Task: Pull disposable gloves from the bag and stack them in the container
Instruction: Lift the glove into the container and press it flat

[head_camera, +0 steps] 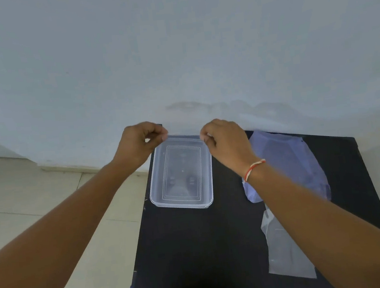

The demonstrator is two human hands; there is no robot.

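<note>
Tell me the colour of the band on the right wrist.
Red and white, a twisted thread band on the right wrist. The head view shows it.

Container [180, 175]: clear, smooth, glossy plastic with moulded ridges. Tabletop [194, 248]: matt black, even finish. Bag [290, 164], at 3 o'clock of the container: thin, translucent bluish plastic film, faintly sheened. Floor [52, 215]: pale, smooth tiles. Wall [175, 52]: matt white paint.
</note>
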